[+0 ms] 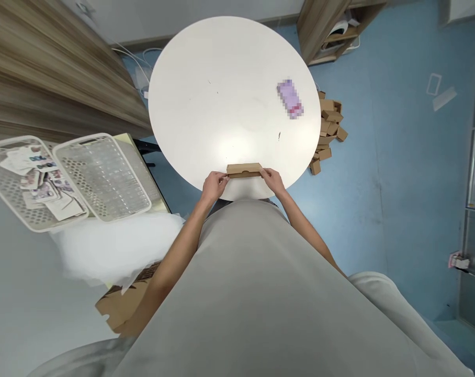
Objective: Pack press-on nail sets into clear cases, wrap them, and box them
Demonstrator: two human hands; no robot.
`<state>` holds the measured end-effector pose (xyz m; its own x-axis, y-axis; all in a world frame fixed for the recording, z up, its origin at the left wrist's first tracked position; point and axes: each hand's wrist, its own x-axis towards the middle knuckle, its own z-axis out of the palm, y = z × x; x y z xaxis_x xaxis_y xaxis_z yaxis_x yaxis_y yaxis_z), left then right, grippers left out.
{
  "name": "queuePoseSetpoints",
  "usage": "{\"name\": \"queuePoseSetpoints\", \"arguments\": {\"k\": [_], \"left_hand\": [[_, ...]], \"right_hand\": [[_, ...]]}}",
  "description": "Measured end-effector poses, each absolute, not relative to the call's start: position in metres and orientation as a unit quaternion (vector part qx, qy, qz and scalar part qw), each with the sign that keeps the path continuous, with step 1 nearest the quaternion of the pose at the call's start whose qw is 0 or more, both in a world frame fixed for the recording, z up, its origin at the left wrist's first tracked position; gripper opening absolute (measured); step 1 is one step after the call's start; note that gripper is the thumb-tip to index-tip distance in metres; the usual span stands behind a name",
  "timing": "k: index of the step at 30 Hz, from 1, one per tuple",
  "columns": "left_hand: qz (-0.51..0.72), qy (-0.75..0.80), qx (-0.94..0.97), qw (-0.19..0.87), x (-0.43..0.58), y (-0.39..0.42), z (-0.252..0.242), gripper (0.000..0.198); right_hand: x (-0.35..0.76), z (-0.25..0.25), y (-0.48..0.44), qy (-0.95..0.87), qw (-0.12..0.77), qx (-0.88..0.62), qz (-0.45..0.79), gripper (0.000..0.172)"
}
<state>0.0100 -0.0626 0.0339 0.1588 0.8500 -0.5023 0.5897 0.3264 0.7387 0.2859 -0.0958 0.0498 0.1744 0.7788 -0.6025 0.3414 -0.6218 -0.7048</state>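
With the person at six o'clock on the round white table (222,78), the leftmost basket (8,195), between eight and nine o'clock, holds loose printed cards (45,189). Touching it or just beside it, at eight, a second basket (79,183) holds clear packets (117,178). Heaped white plastic (120,246) lies nearer seven, some cardboard (123,303) beyond it. Just left of six, the left hand (214,186) pinches the left end of a slim brown box (244,170), which is at six near the table's edge, a notch midway along it. Toward five, well apart from the left, the right hand (273,180) has its fingertips clamped on the box's other end. At three on the tabletop lies a pixelated purple item (290,98), and past the rim, a jumbled pile of small brown boxes (329,125)
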Motion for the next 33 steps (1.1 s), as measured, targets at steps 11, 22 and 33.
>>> {"name": "queuePoseSetpoints", "arguments": {"k": [11, 22, 33], "left_hand": [[0.166, 0.661, 0.501, 0.533, 0.011, -0.055, 0.027, 0.047], [0.149, 0.654, 0.546, 0.503, 0.013, -0.057, 0.029, 0.046], [0.208, 0.620, 0.458, 0.602, 0.016, -0.070, 0.026, 0.067]], "right_hand": [[0.277, 0.047, -0.086, -0.405, 0.241, -0.735, 0.487, 0.044], [0.285, 0.036, -0.087, -0.350, 0.262, -0.732, 0.523, 0.030], [0.308, 0.036, -0.090, -0.347, 0.283, -0.682, 0.579, 0.041]]}}
